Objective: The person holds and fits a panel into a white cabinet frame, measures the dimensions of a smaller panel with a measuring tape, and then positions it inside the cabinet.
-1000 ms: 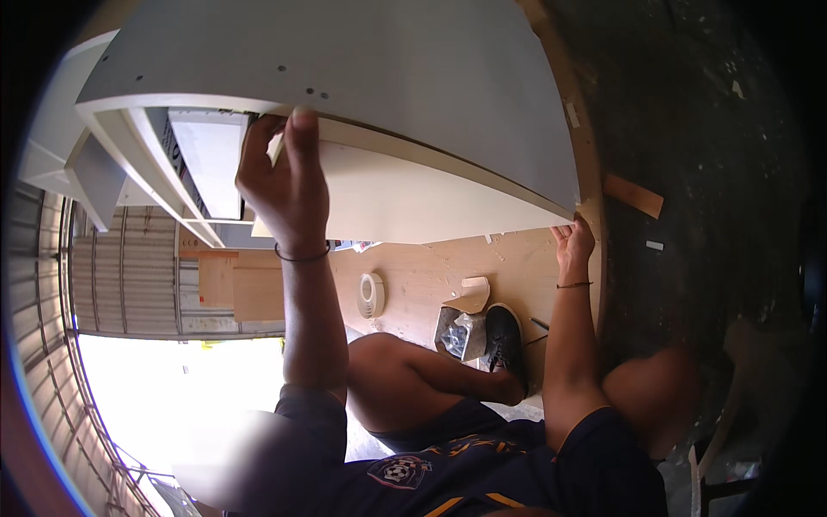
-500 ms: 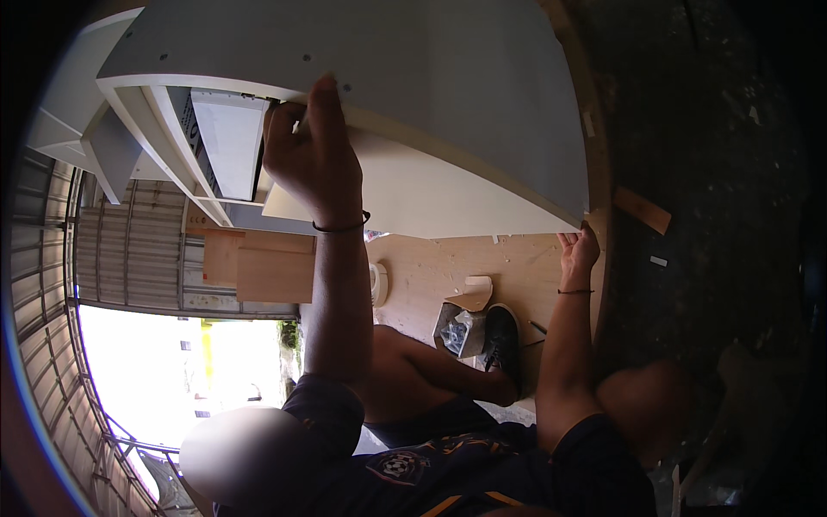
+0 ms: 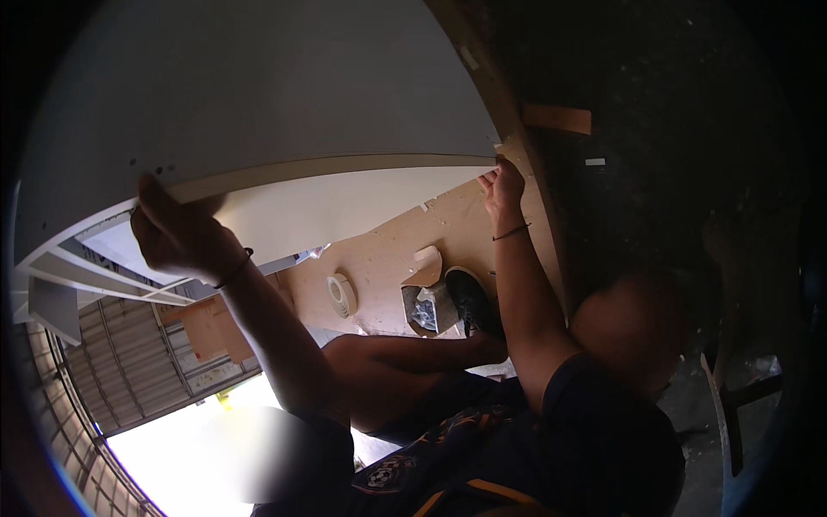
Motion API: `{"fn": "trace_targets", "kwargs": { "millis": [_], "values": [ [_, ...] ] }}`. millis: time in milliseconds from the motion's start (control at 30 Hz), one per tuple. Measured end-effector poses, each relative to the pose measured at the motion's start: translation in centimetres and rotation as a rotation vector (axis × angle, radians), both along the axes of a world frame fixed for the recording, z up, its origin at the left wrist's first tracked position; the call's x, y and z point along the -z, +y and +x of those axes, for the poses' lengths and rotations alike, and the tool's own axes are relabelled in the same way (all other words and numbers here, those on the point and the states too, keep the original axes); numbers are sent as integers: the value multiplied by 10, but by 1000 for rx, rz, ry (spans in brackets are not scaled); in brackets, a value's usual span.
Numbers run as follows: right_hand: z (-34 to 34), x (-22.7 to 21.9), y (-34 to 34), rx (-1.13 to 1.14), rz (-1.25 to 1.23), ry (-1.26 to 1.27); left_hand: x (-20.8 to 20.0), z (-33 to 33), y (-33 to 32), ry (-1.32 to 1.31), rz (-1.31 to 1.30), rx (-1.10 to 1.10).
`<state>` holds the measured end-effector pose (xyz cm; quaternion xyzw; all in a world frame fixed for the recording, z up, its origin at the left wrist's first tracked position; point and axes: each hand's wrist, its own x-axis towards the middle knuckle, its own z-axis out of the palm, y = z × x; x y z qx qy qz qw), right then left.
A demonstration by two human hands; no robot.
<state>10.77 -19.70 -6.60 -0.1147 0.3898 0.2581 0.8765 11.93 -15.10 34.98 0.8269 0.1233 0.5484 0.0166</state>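
Note:
A large grey-white cabinet panel (image 3: 258,95) fills the top of the view, with a few dark screw holes near its left end. My left hand (image 3: 185,237) is closed on its pale front edge, thumb on the upper face and fingers curled below. At the panel's right corner, the fingers of my right hand (image 3: 505,185) pinch the edge. A cream board (image 3: 336,202) stretches beneath that edge between my hands. The open cabinet frame (image 3: 112,267), with slats and a white part inside, lies beyond my left hand.
A wooden board (image 3: 379,250) lies under the cabinet. On it are a white tape roll (image 3: 342,295) and a small open box (image 3: 429,312) of bagged parts, beside my shoe (image 3: 469,297). A wood strip (image 3: 558,119) and a small white piece (image 3: 595,162) lie on the dark floor.
The view has turned, so the panel and both hands sit further left, with the left hand lower. Both hands keep their hold on the panel's edge.

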Motion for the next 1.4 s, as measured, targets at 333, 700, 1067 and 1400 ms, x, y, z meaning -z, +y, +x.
{"fn": "trace_targets", "kwargs": {
  "millis": [333, 700, 1067, 1400],
  "values": [
    [-5, 16, 0, 347, 229, -57, 6, 22, -8, -48, -53, 82],
    [-9, 14, 2, 329, 204, -170, -2, 17, 10, 2, 170, 35],
    [-9, 15, 2, 304, 206, -160, 5, 20, -8, -40, 28, 25],
    [-8, 9, -1, 291, 194, -116, 5, 19, -8, -63, 12, 7]
  ]
}}
